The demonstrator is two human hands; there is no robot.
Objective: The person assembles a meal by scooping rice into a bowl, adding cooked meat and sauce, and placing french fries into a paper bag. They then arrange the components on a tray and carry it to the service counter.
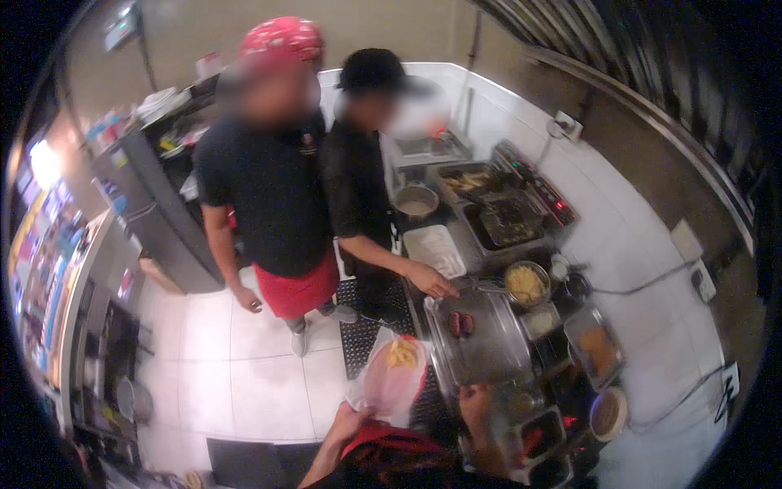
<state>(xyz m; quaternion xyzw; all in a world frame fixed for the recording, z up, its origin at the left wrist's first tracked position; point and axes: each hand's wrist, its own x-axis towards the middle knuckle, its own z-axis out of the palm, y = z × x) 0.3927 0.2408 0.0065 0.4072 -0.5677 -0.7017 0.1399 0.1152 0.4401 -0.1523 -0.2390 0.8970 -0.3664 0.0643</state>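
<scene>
My left hand [350, 424] is closed on the near edge of a red oval serving basket [419, 373]. White paper [383, 387] lines the basket, and yellow fries [401, 354] lie at its far end. My right hand [475, 399] is by the near edge of a shallow metal tray [493, 359]; its fingers are blurred, and whether it holds anything is unclear. On that tray sits a small dark-red food item [460, 324], too small to name. A co-worker's hand [432, 279] reaches over the tray's far left corner.
Two people in dark shirts stand ahead, one with a red apron [297, 285]. Beyond the tray are a white tub [434, 251], a fryer [501, 224] and a bowl of yellow food [528, 283]. An orange-filled pan [599, 352] and a round container [608, 414] stand at right.
</scene>
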